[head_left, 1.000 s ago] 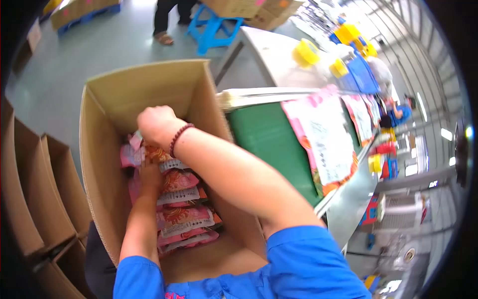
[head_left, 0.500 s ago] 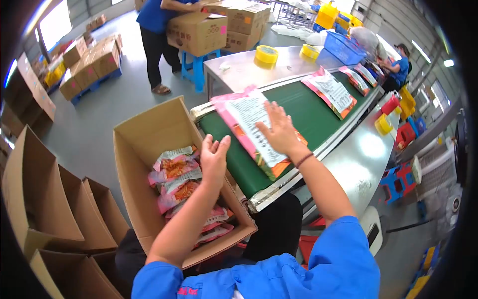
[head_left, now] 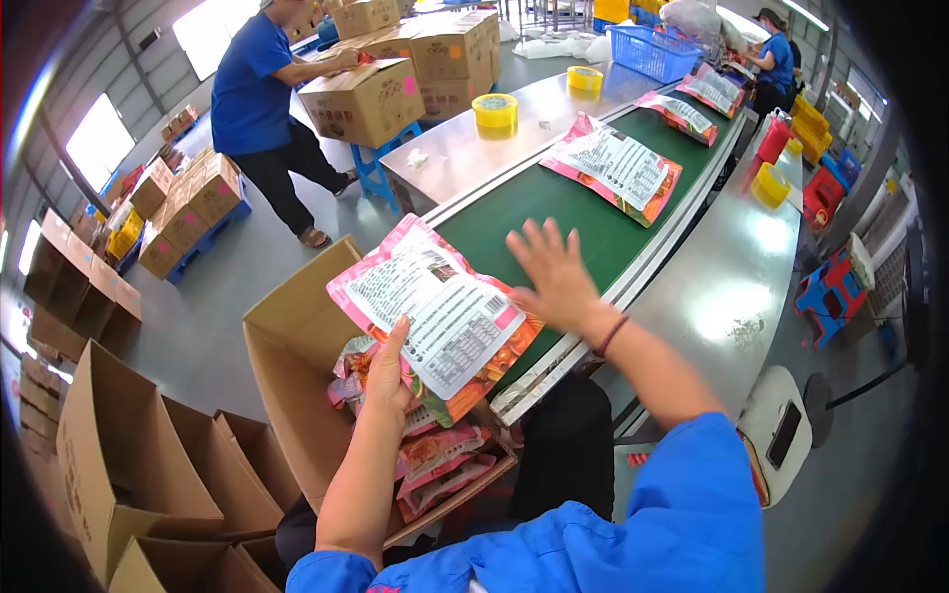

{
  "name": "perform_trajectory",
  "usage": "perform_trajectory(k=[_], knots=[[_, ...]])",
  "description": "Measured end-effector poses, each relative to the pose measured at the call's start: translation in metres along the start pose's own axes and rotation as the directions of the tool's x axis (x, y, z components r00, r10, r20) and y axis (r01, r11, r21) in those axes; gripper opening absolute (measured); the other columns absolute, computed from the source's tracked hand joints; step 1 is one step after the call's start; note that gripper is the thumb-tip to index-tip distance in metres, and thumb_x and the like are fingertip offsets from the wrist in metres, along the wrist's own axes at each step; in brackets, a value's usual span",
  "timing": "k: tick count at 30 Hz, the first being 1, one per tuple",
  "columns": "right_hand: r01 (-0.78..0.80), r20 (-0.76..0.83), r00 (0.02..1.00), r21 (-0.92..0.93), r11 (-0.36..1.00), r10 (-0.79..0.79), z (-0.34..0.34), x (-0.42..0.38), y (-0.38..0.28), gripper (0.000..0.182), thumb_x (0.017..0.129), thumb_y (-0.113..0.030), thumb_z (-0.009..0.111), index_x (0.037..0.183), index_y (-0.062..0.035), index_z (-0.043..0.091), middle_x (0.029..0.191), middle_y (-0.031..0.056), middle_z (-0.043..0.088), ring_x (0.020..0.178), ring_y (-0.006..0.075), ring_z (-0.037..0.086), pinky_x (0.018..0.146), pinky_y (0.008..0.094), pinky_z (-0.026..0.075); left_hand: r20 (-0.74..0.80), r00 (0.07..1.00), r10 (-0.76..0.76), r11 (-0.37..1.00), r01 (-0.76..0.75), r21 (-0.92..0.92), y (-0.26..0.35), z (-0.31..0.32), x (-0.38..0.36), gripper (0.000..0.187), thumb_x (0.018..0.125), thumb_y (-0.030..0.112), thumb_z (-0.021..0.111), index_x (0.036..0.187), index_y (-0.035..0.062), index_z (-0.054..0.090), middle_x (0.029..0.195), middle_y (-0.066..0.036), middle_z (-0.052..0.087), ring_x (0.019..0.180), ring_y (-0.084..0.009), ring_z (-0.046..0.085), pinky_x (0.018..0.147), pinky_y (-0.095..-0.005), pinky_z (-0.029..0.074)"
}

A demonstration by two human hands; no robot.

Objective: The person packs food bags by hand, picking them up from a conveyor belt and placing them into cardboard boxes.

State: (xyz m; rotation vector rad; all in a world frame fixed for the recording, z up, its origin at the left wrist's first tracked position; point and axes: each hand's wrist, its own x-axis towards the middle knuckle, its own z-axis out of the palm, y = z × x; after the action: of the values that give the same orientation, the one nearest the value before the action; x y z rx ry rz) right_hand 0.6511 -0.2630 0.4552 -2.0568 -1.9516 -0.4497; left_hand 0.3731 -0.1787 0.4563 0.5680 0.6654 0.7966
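My left hand [head_left: 388,381] grips a pink and white pouch [head_left: 440,316] by its lower left edge, thumb on top. The pouch lies tilted over the open carton [head_left: 287,346] and the near end of the green conveyor belt [head_left: 484,237]. Beside the pouch's right edge, my right hand [head_left: 559,277] is spread over the belt and holds nothing. More pouches [head_left: 445,460] are stacked inside the carton. Farther along the belt lies another pouch [head_left: 615,170], with several more behind it.
Tape rolls [head_left: 495,112] sit on the metal table [head_left: 435,168] beyond the belt, near a blue basket [head_left: 652,54]. Empty cartons [head_left: 129,435] stand at left. A person [head_left: 247,89] handles a carton behind; another person [head_left: 776,59] is at the belt's far end.
The near pouch has moved left off the belt toward the carton, and my left hand has taken hold of it. The farther pouches have come closer. The view has shifted.
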Motion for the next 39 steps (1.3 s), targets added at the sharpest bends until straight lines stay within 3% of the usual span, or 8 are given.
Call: perform_trajectory(k=[11, 17, 18, 21, 25, 33, 35, 39], knots=[[-0.524, 0.198, 0.741, -0.428, 0.737, 0.642, 0.027, 0.093, 0.243, 0.094, 0.081, -0.028, 0.062, 0.153, -0.0312, 0.002, 0.157, 0.0186, 0.01, 0.141, 0.0485, 0.015, 0.104, 0.0715, 0.022, -0.142, 0.961, 0.238, 0.949, -0.199, 0.243, -0.005, 0.039, -0.019, 0.05, 0.083, 0.01, 0.07, 0.127, 0.0012, 0.049, 0.123, -0.01, 0.06, 0.11, -0.0183, 0.059, 0.095, -0.0332, 0.048], [-0.362, 0.231, 0.853, -0.383, 0.85, 0.468, 0.061, 0.092, 0.32, 0.082, 0.084, -0.014, 0.058, 0.151, -0.0288, 0.014, 0.137, 0.0261, 0.046, 0.107, 0.0459, 0.059, 0.086, 0.0533, 0.05, -0.262, 0.914, 0.311, 0.733, -0.054, 0.678, 0.01, 0.022, -0.034, 0.04, 0.082, 0.006, 0.071, 0.118, -0.004, 0.056, 0.112, -0.013, 0.064, 0.103, -0.0185, 0.063, 0.083, -0.031, 0.054], [-0.315, 0.27, 0.866, -0.357, 0.879, 0.42, 0.054, 0.093, 0.32, 0.078, 0.084, -0.014, 0.057, 0.15, -0.0269, 0.018, 0.127, 0.0264, 0.053, 0.104, 0.0445, 0.061, 0.086, 0.0519, 0.05, -0.232, 0.921, 0.313, 0.485, 0.055, 0.873, 0.003, 0.024, -0.04, 0.039, 0.081, 0.004, 0.071, 0.117, -0.0036, 0.057, 0.109, -0.012, 0.065, 0.102, -0.0187, 0.064, 0.083, -0.0313, 0.053], [-0.233, 0.289, 0.922, -0.12, 0.965, 0.258, 0.022, 0.095, 0.304, 0.067, 0.081, -0.008, 0.056, 0.144, -0.0176, 0.037, 0.118, 0.0276, 0.06, 0.11, 0.0445, 0.057, 0.093, 0.048, 0.046, 0.187, 0.94, 0.285, -0.076, -0.172, 0.982, -0.049, -0.033, -0.043, 0.05, 0.075, 0.0, 0.07, 0.124, 0.0077, 0.058, 0.107, -0.013, 0.069, 0.094, -0.0273, 0.067, 0.083, -0.0381, 0.052], [0.026, 0.125, 0.989, 0.374, 0.927, -0.078, -0.035, 0.095, 0.223, 0.065, 0.081, -0.01, 0.062, 0.141, 0.0003, 0.038, 0.133, 0.0241, 0.052, 0.124, 0.031, 0.051, 0.105, 0.0362, 0.037, -0.174, 0.877, -0.447, -0.348, 0.009, 0.937, -0.12, -0.053, -0.048, 0.071, 0.08, -0.003, 0.053, 0.145, 0.0207, 0.037, 0.128, -0.019, 0.057, 0.113, -0.0381, 0.058, 0.093, -0.0442, 0.047], [0.08, 0.262, 0.832, 0.814, 0.575, -0.488, -0.07, 0.049, -0.04, 0.019, 0.086, -0.01, 0.06, 0.102, -0.0014, 0.056, 0.071, 0.0109, 0.06, 0.063, 0.0198, 0.056, 0.057, 0.0354, 0.047, -0.261, 0.74, -0.62, -0.437, -0.049, 0.898, -0.187, -0.084, -0.072, 0.055, 0.092, 0.012, 0.042, 0.145, 0.0017, 0.029, 0.136, -0.023, 0.05, 0.119, -0.0382, 0.054, 0.098, -0.0448, 0.045], [0.151, 0.3, 0.742, 0.796, 0.586, -0.599, -0.02, 0.023, -0.087, 0.053, 0.076, -0.002, 0.063, 0.127, -0.0091, 0.052, 0.091, 0.0237, 0.066, 0.085, 0.039, 0.065, 0.073, 0.0443, 0.054, -0.267, 0.765, -0.586, -0.451, -0.035, 0.892, -0.185, -0.083, -0.076, 0.047, 0.099, 0.027, 0.034, 0.141, 0.0077, 0.04, 0.127, -0.022, 0.057, 0.116, -0.0375, 0.057, 0.099, -0.0469, 0.043], [0.405, 0.504, 0.568, 0.517, 0.754, -0.651, 0.074, -0.051, -0.154, 0.066, 0.084, -0.008, 0.055, 0.145, -0.0177, 0.034, 0.097, 0.0226, 0.066, 0.087, 0.033, 0.068, 0.076, 0.0462, 0.053, -0.267, 0.717, -0.644, -0.47, -0.096, 0.877, -0.211, -0.106, -0.064, 0.045, 0.091, 0.022, 0.045, 0.132, 0.0057, 0.052, 0.127, -0.018, 0.058, 0.117, -0.0341, 0.056, 0.099, -0.0446, 0.043]])
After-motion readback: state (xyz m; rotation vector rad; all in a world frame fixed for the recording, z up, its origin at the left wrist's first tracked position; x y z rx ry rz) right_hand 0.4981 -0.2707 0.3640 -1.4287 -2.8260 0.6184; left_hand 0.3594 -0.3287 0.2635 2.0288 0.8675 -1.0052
